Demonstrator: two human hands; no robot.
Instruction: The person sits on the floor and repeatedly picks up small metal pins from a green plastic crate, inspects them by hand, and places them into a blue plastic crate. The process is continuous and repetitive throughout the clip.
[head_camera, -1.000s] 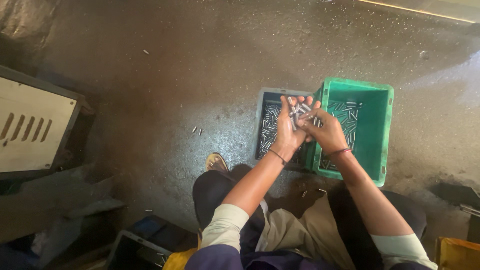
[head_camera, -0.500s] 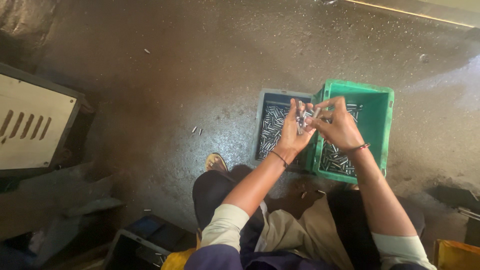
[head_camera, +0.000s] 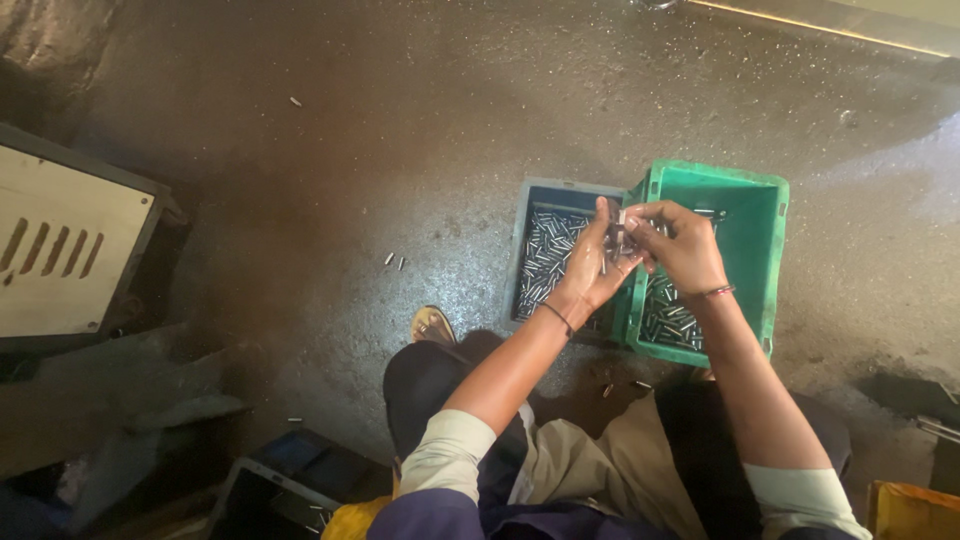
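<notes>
Head view looks down on a rough, stained concrete floor (head_camera: 330, 160). On it sits a green plastic crate (head_camera: 750, 215), square-walled, with a shallower grey-blue tray (head_camera: 530, 200) touching its left side; both hold heaps of small shiny metal pins (head_camera: 545, 262). Over the seam between crate and tray the two hands meet. Left hand (head_camera: 592, 268) is cupped half open, palm up, cradling a few pins. Right hand (head_camera: 682, 245) has its fingers curled, pinching a pin (head_camera: 622, 232) at the left hand's fingertips. Stray pins (head_camera: 394, 261) lie left of the tray.
</notes>
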